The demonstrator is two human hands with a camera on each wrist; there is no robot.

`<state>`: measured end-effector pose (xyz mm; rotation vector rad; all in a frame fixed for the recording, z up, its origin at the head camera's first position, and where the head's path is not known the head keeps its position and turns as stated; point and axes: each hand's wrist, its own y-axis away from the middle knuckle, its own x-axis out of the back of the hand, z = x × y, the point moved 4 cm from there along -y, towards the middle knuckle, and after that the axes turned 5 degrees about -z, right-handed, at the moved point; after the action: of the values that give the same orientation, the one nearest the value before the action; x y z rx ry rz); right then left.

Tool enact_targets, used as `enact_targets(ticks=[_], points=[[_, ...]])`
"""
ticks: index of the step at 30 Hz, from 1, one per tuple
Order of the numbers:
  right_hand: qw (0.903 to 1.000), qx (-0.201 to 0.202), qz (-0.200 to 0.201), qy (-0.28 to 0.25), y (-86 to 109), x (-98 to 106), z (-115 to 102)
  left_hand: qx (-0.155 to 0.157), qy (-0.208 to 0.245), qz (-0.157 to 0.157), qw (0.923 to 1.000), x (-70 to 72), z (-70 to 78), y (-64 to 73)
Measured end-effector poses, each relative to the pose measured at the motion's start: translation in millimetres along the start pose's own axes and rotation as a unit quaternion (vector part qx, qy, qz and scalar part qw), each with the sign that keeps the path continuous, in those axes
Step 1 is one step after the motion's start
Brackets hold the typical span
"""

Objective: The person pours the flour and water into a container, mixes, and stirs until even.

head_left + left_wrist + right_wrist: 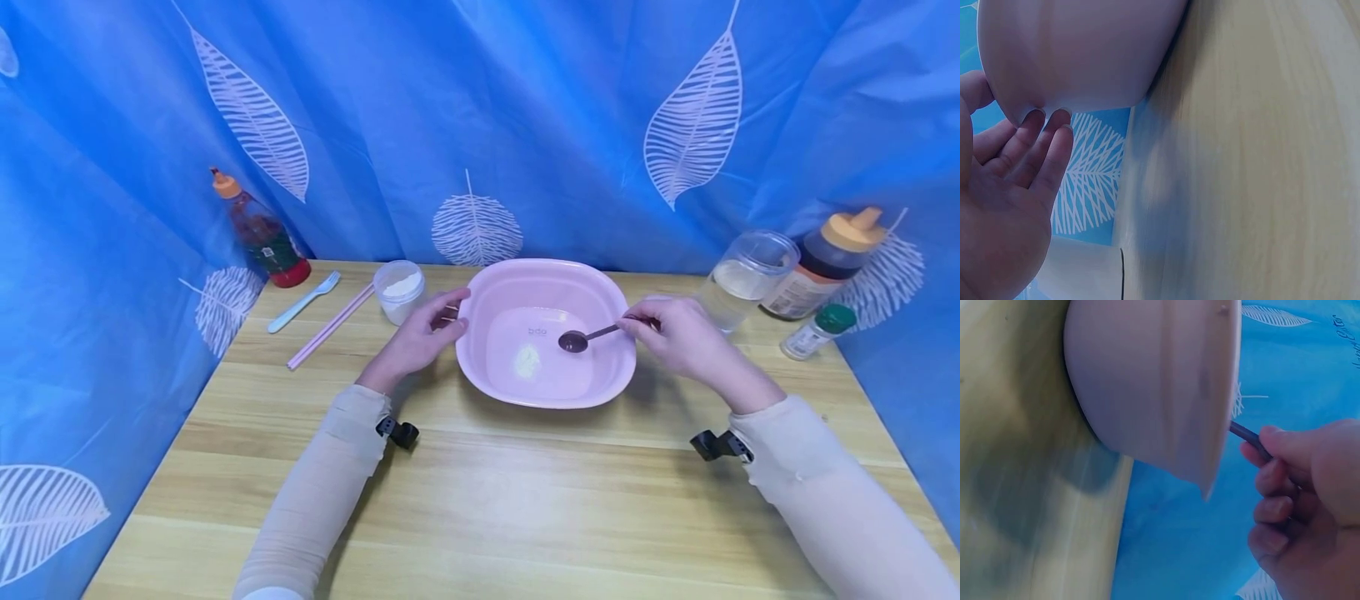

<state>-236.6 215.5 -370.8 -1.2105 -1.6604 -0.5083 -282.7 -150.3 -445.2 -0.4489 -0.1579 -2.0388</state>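
Observation:
A pink plastic basin stands on the wooden table in the head view. At its left rim my left hand holds on, thumb at the edge and fingertips under the lip in the left wrist view. My right hand grips the handle of a dark brown spoon beyond the basin's right rim. The spoon's small round bowl hangs over the inside of the basin. In the right wrist view the fingers curl around the handle, and the basin's wall hides the spoon's bowl.
Left of the basin are a tub of white powder, pink chopsticks, a light blue fork and a red sauce bottle. On the right stand a clear liquid container, a dark sauce bottle and a green-capped shaker.

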Motion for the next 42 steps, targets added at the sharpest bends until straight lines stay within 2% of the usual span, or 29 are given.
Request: enact_targets(ticks=[9,11,17,29,35,42], points=[[0.9941,0.084,-0.063,0.028,4.9,-1.5,-5.7,0.007,-0.002,0.002,1.0000,0.3,0.2,0.6],[0.9921,0.100,-0.074,0.016,6.0,-5.0,-9.3,0.008,-0.003,0.001,1.0000,0.2,0.4,0.9],[0.9882,0.132,-0.071,-0.029,3.1,-21.9,-17.7,0.015,-0.003,0.000,0.9999,-0.2,-1.4,0.6],[0.9927,0.111,-0.039,-0.030,-7.3,-31.7,-18.9,0.015,-0.001,0.004,0.9999,-1.0,-0.9,0.3],[0.9958,0.082,-0.033,-0.023,-15.1,-36.4,-17.4,0.016,-0.002,0.005,0.9999,-1.3,0.1,0.6],[0.9966,0.081,0.013,0.008,-21.1,-36.6,-12.9,0.019,-0.003,0.004,0.9998,-0.4,-1.0,0.8]])
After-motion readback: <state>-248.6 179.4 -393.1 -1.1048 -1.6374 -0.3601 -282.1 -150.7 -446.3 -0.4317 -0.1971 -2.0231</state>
